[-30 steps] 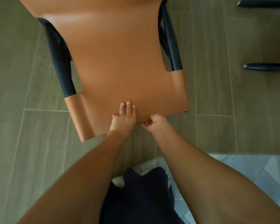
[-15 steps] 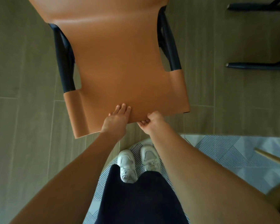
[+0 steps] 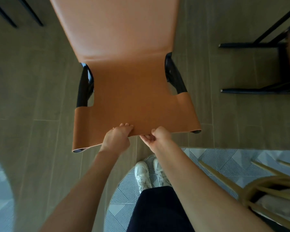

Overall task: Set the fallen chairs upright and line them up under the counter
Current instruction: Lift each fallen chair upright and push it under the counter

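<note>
Tan chair held by its backrest, out on the tiled floor

The tan chair (image 3: 132, 91) sits in front of the person, with a dark chair (image 3: 274, 67), seemingly tipped over, to its right. The left hand (image 3: 117, 138) curls over the backrest's top edge and the right hand (image 3: 157, 137) pinches it just beside. I'd spread them wider so the chair steers straight.

Your tan leather chair (image 3: 132, 91) runs off the top edge, its legs hidden beneath it. Fingertips of your right hand (image 3: 158, 137) vanish under its rim, probably curled. The wooden chair (image 3: 264, 186) is cropped lower right.
</note>
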The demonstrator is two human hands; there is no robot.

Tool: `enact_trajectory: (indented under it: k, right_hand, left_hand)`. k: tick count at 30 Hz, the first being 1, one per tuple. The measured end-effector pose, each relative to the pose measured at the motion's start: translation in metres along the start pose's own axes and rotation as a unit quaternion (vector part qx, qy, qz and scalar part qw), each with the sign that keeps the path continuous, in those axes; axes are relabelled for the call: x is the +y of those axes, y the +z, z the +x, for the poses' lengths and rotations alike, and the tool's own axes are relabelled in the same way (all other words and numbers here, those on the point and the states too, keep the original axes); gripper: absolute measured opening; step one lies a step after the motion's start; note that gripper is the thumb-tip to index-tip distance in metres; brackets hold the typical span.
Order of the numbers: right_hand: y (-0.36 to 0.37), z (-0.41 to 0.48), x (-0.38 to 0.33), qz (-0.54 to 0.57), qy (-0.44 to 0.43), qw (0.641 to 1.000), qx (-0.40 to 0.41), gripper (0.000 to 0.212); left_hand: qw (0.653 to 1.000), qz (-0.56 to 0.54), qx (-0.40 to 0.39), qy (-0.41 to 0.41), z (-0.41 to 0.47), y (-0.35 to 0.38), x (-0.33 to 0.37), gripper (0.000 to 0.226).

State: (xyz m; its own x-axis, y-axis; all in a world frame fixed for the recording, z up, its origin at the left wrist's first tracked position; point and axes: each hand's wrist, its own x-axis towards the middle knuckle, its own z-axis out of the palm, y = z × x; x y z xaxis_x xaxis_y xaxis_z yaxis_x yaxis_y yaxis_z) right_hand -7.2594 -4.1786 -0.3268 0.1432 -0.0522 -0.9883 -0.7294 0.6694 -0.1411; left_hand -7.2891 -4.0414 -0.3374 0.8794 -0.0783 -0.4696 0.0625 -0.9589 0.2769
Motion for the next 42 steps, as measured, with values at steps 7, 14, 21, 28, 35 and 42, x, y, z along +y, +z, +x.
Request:
enact_trajectory:
  k: [7,14,21,28,35,42]
  right_hand:
    - [0.061,-0.067,-0.049,0.010,-0.028,0.998,-0.049,0.021]
    - [0.121,-0.104,-0.099,-0.040,-0.127,0.990,-0.053,0.014]
    - [0.186,-0.124,-0.147,-0.103,-0.196,0.975,-0.022,0.018]
    - [0.248,-0.135,-0.204,-0.141,-0.219,0.964,-0.061,0.023]
    - [0.302,-0.135,-0.247,-0.142,-0.223,0.962,-0.072,0.022]
    - [0.343,-0.144,-0.279,-0.172,-0.235,0.953,-0.080,0.022]
  left_hand:
    - [0.995,-0.001,0.092,-0.035,0.013,-0.100,0.000,0.045]
    - [0.978,-0.031,0.203,-0.033,0.050,-0.170,0.002,0.040]
    - [0.973,-0.025,0.225,0.041,0.101,-0.224,-0.010,0.050]
    - [0.976,-0.020,0.216,0.025,0.154,-0.294,-0.010,0.048]
    - [0.964,-0.065,0.251,0.061,0.191,-0.339,-0.011,0.035]
    - [0.968,-0.073,0.237,0.044,0.235,-0.380,-0.011,0.031]
